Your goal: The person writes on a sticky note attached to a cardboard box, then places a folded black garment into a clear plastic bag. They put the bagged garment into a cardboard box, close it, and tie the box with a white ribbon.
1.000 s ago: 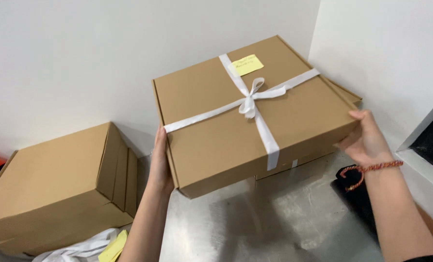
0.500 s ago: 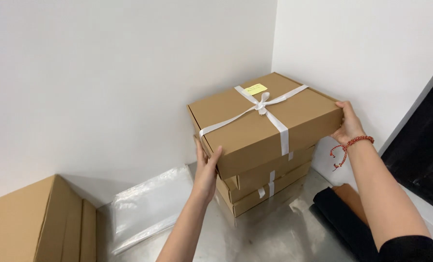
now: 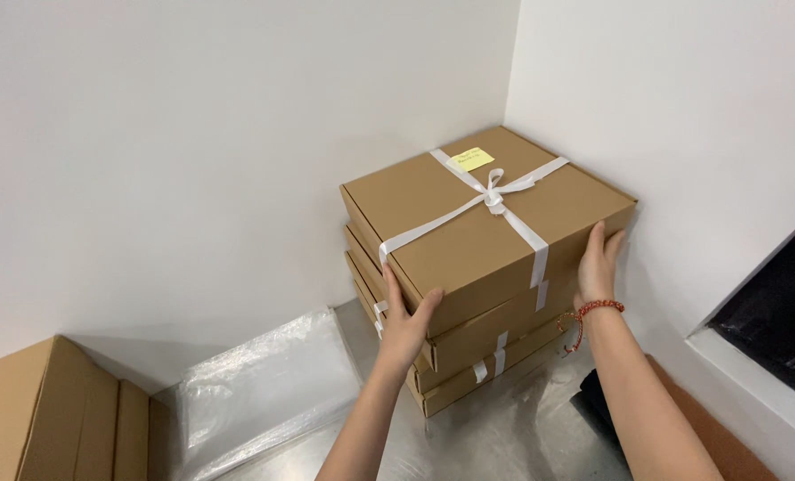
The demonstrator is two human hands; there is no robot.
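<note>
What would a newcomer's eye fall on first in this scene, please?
First, the top cardboard box, tied with a white ribbon and bearing a yellow sticky note, on a stack of similar boxes in the wall corner. The left hand and right hand grip its sides.

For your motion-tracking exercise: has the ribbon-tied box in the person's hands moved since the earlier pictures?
Yes. The ribbon-tied box has moved toward the wall corner and now sits on the stack of boxes, with the left hand and right hand on its sides.
</note>
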